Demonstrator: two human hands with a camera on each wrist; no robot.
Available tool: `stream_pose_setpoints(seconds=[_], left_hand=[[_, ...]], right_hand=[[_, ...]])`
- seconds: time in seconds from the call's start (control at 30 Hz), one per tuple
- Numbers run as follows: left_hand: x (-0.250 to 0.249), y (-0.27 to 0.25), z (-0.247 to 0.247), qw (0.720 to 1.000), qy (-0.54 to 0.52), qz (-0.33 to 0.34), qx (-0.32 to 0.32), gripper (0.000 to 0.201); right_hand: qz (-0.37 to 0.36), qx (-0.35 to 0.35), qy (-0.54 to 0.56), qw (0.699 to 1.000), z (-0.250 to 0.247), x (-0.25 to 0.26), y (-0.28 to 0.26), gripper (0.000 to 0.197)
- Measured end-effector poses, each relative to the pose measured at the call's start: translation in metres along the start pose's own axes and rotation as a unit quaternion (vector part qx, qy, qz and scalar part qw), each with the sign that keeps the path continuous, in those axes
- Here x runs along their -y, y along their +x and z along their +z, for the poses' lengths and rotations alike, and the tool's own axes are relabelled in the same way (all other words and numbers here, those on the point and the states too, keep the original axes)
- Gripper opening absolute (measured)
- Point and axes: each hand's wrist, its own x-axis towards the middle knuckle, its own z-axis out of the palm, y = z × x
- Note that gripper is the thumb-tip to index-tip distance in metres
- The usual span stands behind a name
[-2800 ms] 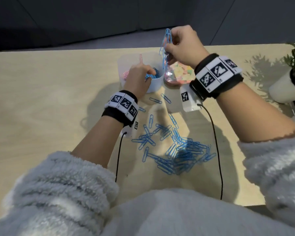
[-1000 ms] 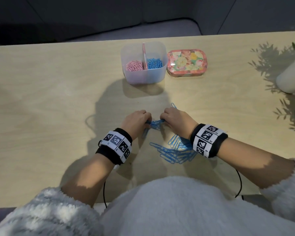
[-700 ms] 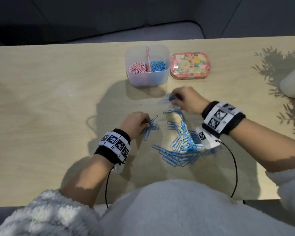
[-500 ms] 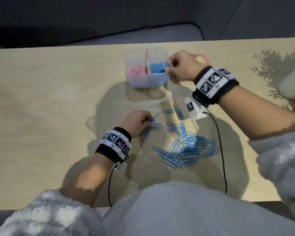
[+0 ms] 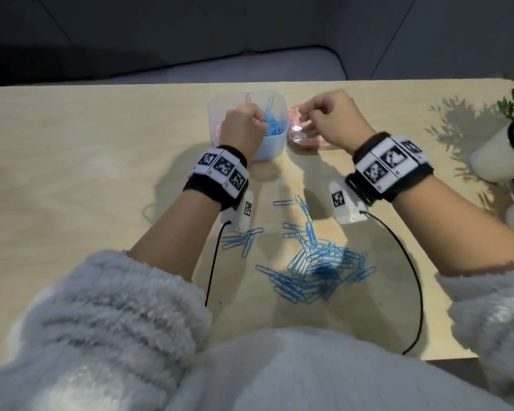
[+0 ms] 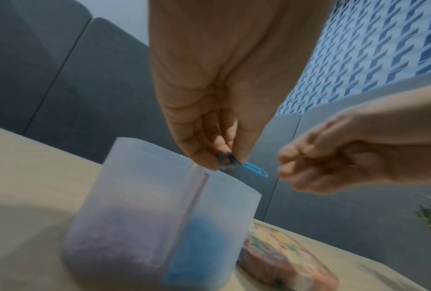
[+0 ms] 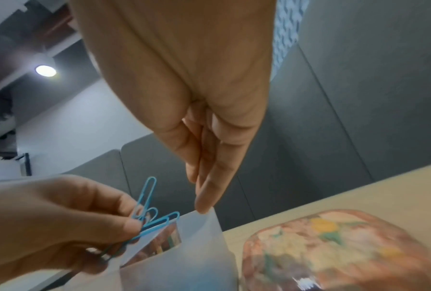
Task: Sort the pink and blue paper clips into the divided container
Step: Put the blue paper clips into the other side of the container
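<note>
Pale wood table [image 5: 72, 203] under dim light, and at twelve o'clock sits the translucent divided container [image 5: 275, 149], pink clips [image 5: 217, 132] in its nine-o'clock half, blue ones [image 5: 275, 129] in the three-o'clock half. Left hand [image 5: 244, 126] hovers right over it, pinching a small bunch of blue paper clips [image 7: 147, 212]. Right hand [image 5: 336, 120], just beside at three o'clock, fingers loosely curled, holding nothing, above the floral tin [image 7: 334, 250]. Loose blue pile [image 5: 318, 268] waits at six o'clock.
</note>
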Motion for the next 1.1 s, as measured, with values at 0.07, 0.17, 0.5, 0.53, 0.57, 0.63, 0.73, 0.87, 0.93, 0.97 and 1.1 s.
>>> stream_pose_setpoints(seconds=[0.07,0.17,0.5,0.53,0.57,0.63,0.73,0.87,0.93,0.97,1.1], left_hand=[[-0.006,0.013,0.003,0.999,0.042,-0.021,0.003,0.019],[-0.009,0.027,0.006,0.993,0.105,-0.020,0.040,0.015],[0.027,-0.050,-0.004,0.972,0.167,0.107,0.123,0.022],[0.043,-0.063,-0.004,0.967,0.178,0.083,0.163,0.021],[0.057,-0.077,-0.004,0.959,0.188,0.051,0.204,0.021],[0.079,-0.100,-0.004,0.945,0.195,0.003,0.263,0.027],[0.088,-0.122,0.005,0.947,0.166,-0.010,0.275,0.033],[0.075,-0.138,0.030,0.953,0.141,0.036,0.264,0.024],[0.068,-0.145,0.037,0.957,0.145,0.052,0.247,0.040],[0.066,-0.148,0.039,0.958,0.152,0.055,0.238,0.058],[0.063,-0.166,0.041,0.933,0.245,0.079,0.252,0.124]], right_hand=[[0.010,0.015,0.034,0.999,-0.011,-0.021,-0.026,0.028],[0.059,0.042,-0.016,0.997,-0.027,-0.062,-0.070,0.016],[0.134,0.187,-0.232,0.945,-0.029,-0.135,-0.189,0.066],[0.122,0.181,-0.225,0.949,-0.023,-0.136,-0.195,0.071],[0.108,0.177,-0.218,0.954,-0.016,-0.135,-0.199,0.075],[0.080,0.176,-0.209,0.959,-0.001,-0.132,-0.199,0.079],[0.044,0.174,-0.207,0.962,0.025,-0.121,-0.185,0.070],[0.000,0.184,-0.195,0.963,0.053,-0.101,-0.161,0.056],[-0.013,0.184,-0.198,0.963,0.049,-0.092,-0.143,0.049],[-0.015,0.173,-0.208,0.963,0.043,-0.089,-0.132,0.045],[0.003,0.136,-0.273,0.952,0.022,-0.088,-0.096,0.052]])
